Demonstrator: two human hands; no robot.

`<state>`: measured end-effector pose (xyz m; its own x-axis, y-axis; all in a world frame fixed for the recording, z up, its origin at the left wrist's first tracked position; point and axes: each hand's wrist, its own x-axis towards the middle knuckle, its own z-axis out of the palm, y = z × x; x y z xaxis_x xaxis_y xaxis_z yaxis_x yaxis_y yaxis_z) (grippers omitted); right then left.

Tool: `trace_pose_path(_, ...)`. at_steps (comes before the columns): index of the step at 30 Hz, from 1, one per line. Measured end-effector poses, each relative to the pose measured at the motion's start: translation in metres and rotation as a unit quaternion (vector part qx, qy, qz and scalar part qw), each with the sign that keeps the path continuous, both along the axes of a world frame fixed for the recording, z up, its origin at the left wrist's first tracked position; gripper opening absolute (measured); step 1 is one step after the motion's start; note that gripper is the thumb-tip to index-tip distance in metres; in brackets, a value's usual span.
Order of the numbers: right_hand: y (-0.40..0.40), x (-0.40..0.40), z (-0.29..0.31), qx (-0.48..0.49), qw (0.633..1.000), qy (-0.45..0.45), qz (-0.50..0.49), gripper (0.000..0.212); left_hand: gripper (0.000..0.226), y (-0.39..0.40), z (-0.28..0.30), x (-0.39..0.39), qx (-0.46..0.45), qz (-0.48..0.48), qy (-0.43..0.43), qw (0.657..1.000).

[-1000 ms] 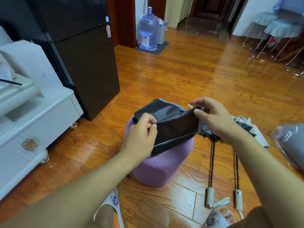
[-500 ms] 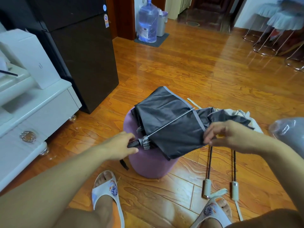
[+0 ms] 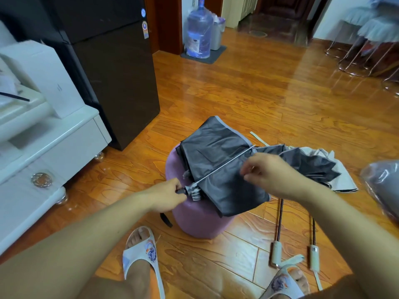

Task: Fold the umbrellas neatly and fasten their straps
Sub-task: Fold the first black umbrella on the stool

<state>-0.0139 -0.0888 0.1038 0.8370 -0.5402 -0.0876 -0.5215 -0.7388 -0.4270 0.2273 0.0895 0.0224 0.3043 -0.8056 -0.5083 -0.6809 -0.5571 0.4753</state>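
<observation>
Left hand (image 3: 170, 196) grips the umbrella (image 3: 224, 169) tip to steady it on the stool (image 3: 200, 221) while the right hand (image 3: 269, 171) pinches the canopy to pleat it.

At frame centre an umbrella (image 3: 218, 169) lies on a stool (image 3: 198, 221); two more umbrellas (image 3: 311, 169) lie on the floor (image 3: 259, 93) to its right. A fridge (image 3: 112, 72) stands upper left, a water bottle (image 3: 199, 33) at top centre

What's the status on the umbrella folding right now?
Left hand grips the grey umbrella at its tip end, on the purple stool. Right hand pinches the canopy. Two more umbrellas wait on the floor.
</observation>
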Motion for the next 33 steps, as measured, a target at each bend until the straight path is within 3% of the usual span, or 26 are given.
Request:
trace_pose_path(2,0.010,0.022,-0.008,0.039,0.994,0.093,0.048,0.012,0.030,0.001,-0.001,-0.001,-0.004,-0.008,-0.001,1.000)
trace_pose_path(6,0.024,0.042,-0.022,0.068,0.948,0.292,0.106,0.044,0.029,0.001,0.000,0.001,-0.011,-0.019,-0.002,1.000)
trace_pose_path(8,0.021,0.043,-0.004,0.084,0.958,0.259,0.089,0.038,0.028,0.000,-0.003,0.003,-0.013,-0.024,0.009,1.000)
trace_pose_path(11,0.007,0.051,0.041,0.133,0.990,0.041,-0.027,0.010,0.024,0.001,-0.011,0.010,-0.020,-0.036,0.033,0.999)
trace_pose_path(12,0.002,0.058,0.054,0.118,0.992,0.010,-0.038,0.006,0.024,0.001,-0.013,0.013,-0.021,-0.036,0.042,0.998)
trace_pose_path(16,-0.018,0.110,0.060,-0.030,0.992,0.087,0.081,0.017,0.027,0.001,-0.014,0.020,-0.023,-0.047,0.065,0.997)
trace_pose_path(19,-0.031,0.151,0.031,-0.131,0.960,0.162,0.185,0.030,0.025,0.002,-0.016,0.018,-0.028,-0.043,0.064,0.997)
trace_pose_path(24,-0.046,0.180,-0.013,-0.169,0.927,0.275,0.193,0.038,0.028,0.002,-0.012,0.018,-0.040,-0.016,0.049,0.998)
trace_pose_path(27,-0.049,0.170,-0.028,-0.158,0.931,0.281,0.169,0.041,0.037,0.003,-0.005,0.019,-0.076,-0.034,-0.064,0.994)
trace_pose_path(33,-0.048,0.124,-0.045,-0.164,0.954,0.200,0.151,0.052,0.036,0.008,-0.014,0.017,-0.044,-0.136,-0.062,0.988)
